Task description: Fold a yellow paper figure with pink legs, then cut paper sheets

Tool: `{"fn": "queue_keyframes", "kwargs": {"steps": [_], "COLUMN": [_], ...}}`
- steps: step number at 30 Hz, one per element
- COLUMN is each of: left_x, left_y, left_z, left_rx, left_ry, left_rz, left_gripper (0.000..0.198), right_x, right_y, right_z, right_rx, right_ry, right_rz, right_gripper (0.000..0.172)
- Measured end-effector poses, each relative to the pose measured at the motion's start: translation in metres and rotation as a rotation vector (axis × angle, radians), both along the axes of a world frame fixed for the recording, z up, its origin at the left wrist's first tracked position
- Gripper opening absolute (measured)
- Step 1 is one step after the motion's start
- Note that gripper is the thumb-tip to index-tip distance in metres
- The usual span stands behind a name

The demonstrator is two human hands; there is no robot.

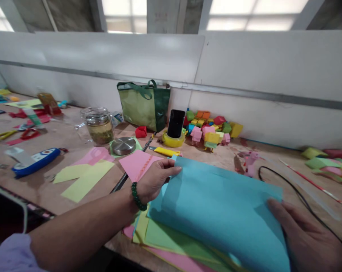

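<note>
My left hand [155, 179], with a green bead bracelet on the wrist, pinches the top left corner of a blue paper sheet [222, 204] that is folded over on itself. My right hand [304, 234] grips the same sheet's lower right edge, fingers closed round it. The blue sheet lies on a stack of green, yellow and pink sheets [171, 238] at the front of the table.
Yellow [84, 177] and pink paper pieces [135, 162], a metal ruler [131, 166], a glass jar [98, 124] and its lid [123, 145], a green bag [144, 104], a phone on a tape roll [175, 126], folded paper cubes [210, 128], a black cable [298, 196].
</note>
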State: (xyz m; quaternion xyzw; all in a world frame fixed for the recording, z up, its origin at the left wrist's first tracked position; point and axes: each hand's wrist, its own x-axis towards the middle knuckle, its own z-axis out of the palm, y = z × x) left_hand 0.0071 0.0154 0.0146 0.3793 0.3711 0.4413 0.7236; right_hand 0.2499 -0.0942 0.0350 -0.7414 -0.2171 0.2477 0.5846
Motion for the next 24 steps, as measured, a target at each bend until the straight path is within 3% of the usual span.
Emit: {"fn": "queue_keyframes", "kwargs": {"steps": [9, 15, 24], "left_x": [-0.003, 0.000, -0.002], "left_y": [-0.004, -0.007, -0.010], "left_z": [0.000, 0.006, 0.009], "left_rx": [-0.038, -0.067, -0.073], "left_ry": [0.102, 0.076, 0.084], "left_rz": [0.030, 0.039, 0.058], "left_gripper": [0.028, 0.030, 0.031], "right_x": [0.015, 0.013, 0.010], "right_y": [0.002, -0.001, -0.002], "right_z": [-0.021, -0.018, -0.011], "right_rx": [0.253, 0.242, 0.248], "right_ry": [-0.072, -0.223, -0.243], "right_rz": [0.226, 0.258, 0.264], "right_gripper": [0.031, 0.029, 0.027]}}
